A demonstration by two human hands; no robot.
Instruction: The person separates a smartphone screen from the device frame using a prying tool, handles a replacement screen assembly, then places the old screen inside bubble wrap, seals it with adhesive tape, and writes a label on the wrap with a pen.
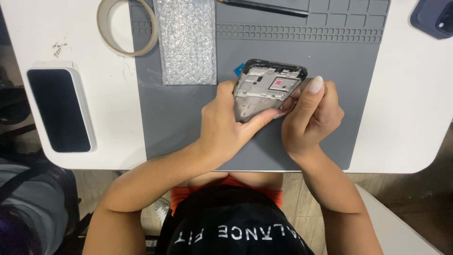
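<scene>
Phone frame [266, 87], back off and metal mid-plate showing, sits tilted above the grey mat [188, 123], held up in both your hands. Your left hand [222, 125] is wrapped round its lower left edge, thumb stretched across the bottom of the plate, fingers hidden behind it. Your right hand [311, 113] is curled tight at the frame's lower right corner, index finger pressed along the right edge; whether it pinches a tool, can't tell. Just left of the frame on the mat: a bubble-wrap sheet [186, 40]. Tape roll [126, 26] overlaps the mat's top left corner. A thin dark tool [264, 5] lies along the mat's top tray. On the white table [410, 104], well left, a phone [59, 109] lies screen up. Dark phone case [434, 16] at the far top right corner.
</scene>
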